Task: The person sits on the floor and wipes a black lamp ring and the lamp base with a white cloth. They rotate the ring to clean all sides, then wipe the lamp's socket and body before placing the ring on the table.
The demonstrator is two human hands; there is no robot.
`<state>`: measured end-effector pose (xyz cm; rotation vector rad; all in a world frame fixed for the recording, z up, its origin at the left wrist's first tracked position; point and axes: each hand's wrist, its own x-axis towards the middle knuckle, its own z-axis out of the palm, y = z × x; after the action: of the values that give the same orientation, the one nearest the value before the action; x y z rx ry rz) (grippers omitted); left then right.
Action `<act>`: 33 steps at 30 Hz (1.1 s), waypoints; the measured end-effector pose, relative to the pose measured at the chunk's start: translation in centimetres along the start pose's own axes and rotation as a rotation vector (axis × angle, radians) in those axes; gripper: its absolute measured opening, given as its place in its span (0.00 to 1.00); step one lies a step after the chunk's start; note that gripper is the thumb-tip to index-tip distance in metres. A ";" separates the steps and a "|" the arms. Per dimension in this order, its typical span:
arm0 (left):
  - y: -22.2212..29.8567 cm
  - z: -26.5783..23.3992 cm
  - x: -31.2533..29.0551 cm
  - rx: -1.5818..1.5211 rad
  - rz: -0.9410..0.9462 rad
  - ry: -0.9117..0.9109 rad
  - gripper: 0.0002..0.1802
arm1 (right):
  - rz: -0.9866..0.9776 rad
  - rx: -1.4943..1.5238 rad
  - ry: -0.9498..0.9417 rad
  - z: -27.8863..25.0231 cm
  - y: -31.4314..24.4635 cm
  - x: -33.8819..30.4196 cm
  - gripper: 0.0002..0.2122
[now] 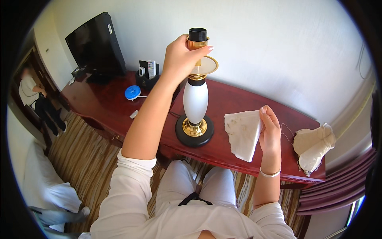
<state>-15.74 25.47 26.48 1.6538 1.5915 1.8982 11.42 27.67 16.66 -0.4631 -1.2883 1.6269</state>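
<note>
A table lamp base (195,101) with a white body, gold rings and a round black foot stands upright on the dark red desk (278,104). My left hand (180,55) is closed around the gold collar just under its black socket; part of the grip is hidden behind the hand. Lower and to the right, my right hand (270,127) pinches the edge of a white cloth (243,133) with dark smudges, which hangs above the desk's front part. Apart from the lamp, at the desk's right end, lies a crumpled cream lampshade-like fabric piece (314,145) with loose threads.
A black television (95,44) stands at the back left. Near it are a black holder (147,79) with remotes and a blue round object (132,92) with a white cord. A person (36,95) stands by the doorway. Purple curtains (338,183) hang at right.
</note>
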 end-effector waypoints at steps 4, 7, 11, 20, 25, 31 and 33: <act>-1.8 -2.0 1.4 -0.155 0.002 -0.207 0.18 | 0.058 -0.018 -0.085 0.4 -0.6 0.4 0.09; -1.5 -2.9 2.0 -0.188 -0.044 -0.379 0.22 | 0.064 -0.201 -0.190 2.2 -1.8 1.1 0.09; -1.4 -2.9 1.0 0.008 0.146 -0.120 0.22 | 0.033 -0.472 -0.396 4.9 -4.0 2.6 0.10; 2.5 -2.8 -6.2 -0.272 -0.090 -0.289 0.12 | -0.231 -0.554 -0.576 10.1 -7.5 8.5 0.10; 3.5 -4.4 -3.7 -0.240 -0.187 -0.112 0.10 | -0.209 -0.462 -0.500 10.4 -6.3 13.1 0.11; 1.6 -4.0 -1.0 -0.170 -0.009 0.067 0.09 | -0.249 -0.787 -0.385 10.8 -6.5 15.3 0.12; 1.3 -3.7 -0.5 -0.160 0.045 0.103 0.09 | -0.171 -0.672 -0.368 10.8 -6.7 15.2 0.12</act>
<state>-17.87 22.42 27.83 1.5631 1.4052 2.1039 -0.80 34.73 30.58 -0.4428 -2.1037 1.1360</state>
